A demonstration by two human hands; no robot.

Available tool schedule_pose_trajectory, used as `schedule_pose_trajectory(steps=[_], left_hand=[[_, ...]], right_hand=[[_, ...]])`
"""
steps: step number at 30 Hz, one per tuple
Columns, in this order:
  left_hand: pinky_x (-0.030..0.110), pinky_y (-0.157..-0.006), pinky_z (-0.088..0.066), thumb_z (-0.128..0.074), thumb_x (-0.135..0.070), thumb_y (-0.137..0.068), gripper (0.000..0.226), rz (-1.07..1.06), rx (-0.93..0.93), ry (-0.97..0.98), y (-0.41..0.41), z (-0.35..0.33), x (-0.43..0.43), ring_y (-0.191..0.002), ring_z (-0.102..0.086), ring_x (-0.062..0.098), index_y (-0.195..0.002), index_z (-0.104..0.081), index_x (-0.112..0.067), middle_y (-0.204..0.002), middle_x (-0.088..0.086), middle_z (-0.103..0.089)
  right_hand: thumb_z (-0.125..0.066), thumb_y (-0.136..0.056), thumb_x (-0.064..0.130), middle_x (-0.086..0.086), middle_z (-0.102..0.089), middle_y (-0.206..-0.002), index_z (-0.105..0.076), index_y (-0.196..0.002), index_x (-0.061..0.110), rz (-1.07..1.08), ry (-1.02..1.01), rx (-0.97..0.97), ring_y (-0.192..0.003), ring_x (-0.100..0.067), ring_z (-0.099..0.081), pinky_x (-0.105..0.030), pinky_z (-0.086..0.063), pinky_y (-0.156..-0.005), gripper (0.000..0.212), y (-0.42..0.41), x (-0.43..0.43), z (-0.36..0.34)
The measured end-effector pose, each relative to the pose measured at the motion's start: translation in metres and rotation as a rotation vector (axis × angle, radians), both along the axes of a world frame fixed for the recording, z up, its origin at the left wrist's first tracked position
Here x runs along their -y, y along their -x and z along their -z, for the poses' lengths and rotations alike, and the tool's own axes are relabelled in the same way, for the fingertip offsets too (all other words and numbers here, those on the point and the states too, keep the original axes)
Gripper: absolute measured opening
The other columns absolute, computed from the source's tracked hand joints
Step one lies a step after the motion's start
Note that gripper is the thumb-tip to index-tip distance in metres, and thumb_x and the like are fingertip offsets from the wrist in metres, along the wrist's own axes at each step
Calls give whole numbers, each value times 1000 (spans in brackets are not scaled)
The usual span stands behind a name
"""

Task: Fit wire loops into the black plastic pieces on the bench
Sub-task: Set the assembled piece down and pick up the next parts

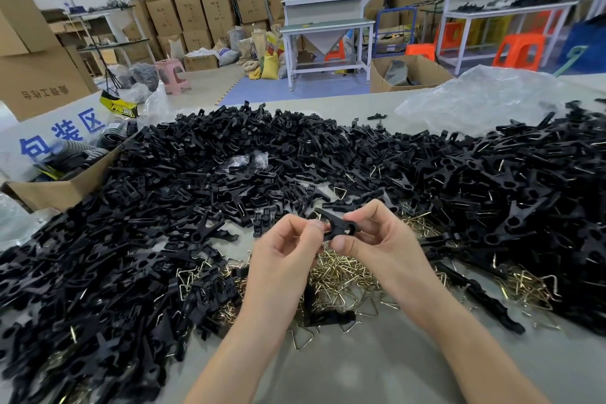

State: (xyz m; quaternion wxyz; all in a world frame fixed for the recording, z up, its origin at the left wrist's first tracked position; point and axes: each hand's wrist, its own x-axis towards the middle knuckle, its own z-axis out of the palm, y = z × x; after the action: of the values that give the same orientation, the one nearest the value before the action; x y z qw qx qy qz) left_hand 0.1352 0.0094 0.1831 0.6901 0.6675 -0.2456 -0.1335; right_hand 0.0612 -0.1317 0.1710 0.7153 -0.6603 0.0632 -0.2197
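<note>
My left hand [288, 249] and right hand [377, 239] both pinch one black piece [337, 226], held just above the tabletop [360, 367]. Wire loops [341, 272] lie heaped right beneath, more pieces [229, 147] piled all round

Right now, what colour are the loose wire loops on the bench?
Brass-gold, shiny metal: the wire loops show best in the head view, below the hands.

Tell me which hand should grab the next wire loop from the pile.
Probably the left hand: it only pinches one end of the black piece, while the right hand holds its body; wire loops lie just beneath.
</note>
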Motion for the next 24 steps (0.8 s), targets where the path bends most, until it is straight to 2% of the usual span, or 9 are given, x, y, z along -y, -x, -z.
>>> schedule_pose_trajectory(steps=[3,5,9,11,13,17,20,21,24], left_hand=[[31,-68,-49,-68,-48,-71,29,72,-93,-6,-2,-2,1,-73,-59,11,-75,-71,-20,-77,0,-66],[29,-64,-51,-72,-41,-69,19,188,-231,35,-5,-6,0,-72,-61,13,-72,-72,-22,-81,4,-68],[30,-58,-55,-64,-25,-83,20,390,-433,109,-6,-10,-3,-68,-63,16,-92,-73,-10,-84,7,-67],[32,-56,-55,-65,-27,-83,32,502,-515,130,-3,-13,-5,-69,-63,18,-106,-64,-6,-84,6,-65],[34,-56,-55,-65,-29,-79,42,601,-521,127,-1,-14,-8,-70,-61,20,-114,-58,-6,-84,6,-60],[34,-58,-53,-63,-31,-75,31,649,-462,59,0,-15,-11,-60,-48,17,-99,-58,-12,-70,0,-45],[33,-60,-52,-62,-40,-78,37,659,-474,-9,2,-13,-10,-54,-33,14,-102,-57,-14,-67,-3,-34],[32,-60,-52,-61,-45,-80,38,653,-455,-23,3,-12,-9,-53,-32,13,-100,-62,-14,-66,-4,-33],[30,-56,-50,-57,-57,-82,40,561,-347,-22,5,-8,-6,-50,-33,11,-88,-70,-19,-62,-6,-33]], right_hand=[[-88,-67,34,1,-78,-105,-65,-91,29,22,1,7,-95,-17,-73,-23,-56,-83,33,2,-1,-3],[-88,-65,40,1,-77,-109,-69,-90,33,7,1,10,-99,-23,-72,-28,-56,-87,32,2,0,-4],[-90,-61,56,-1,-73,-121,-75,-94,33,-103,-51,49,-112,-24,-69,-30,-55,-96,43,2,-3,-4],[-90,-66,51,3,-72,-123,-76,-94,31,-126,-65,43,-108,-37,-65,-26,-56,-89,37,2,-6,-4],[-86,-73,36,7,-70,-125,-76,-94,30,-129,-43,20,-101,-47,-60,-25,-57,-81,25,3,-8,-4],[-81,-73,23,7,-65,-131,-79,-96,26,-180,-28,-12,-88,-15,-73,-24,-57,-65,22,4,-14,-3],[-80,-71,25,9,-67,-128,-80,-93,28,-149,-5,-8,-110,-11,-68,-24,-56,-82,22,3,-14,-2],[-80,-72,27,10,-68,-125,-80,-94,29,-146,0,2,-109,-10,-69,-23,-57,-82,22,4,-14,-3],[-81,-77,39,0,-75,-97,-74,-114,26,-283,-85,0,-76,-23,-74,-30,-59,-56,40,6,-16,-6]])
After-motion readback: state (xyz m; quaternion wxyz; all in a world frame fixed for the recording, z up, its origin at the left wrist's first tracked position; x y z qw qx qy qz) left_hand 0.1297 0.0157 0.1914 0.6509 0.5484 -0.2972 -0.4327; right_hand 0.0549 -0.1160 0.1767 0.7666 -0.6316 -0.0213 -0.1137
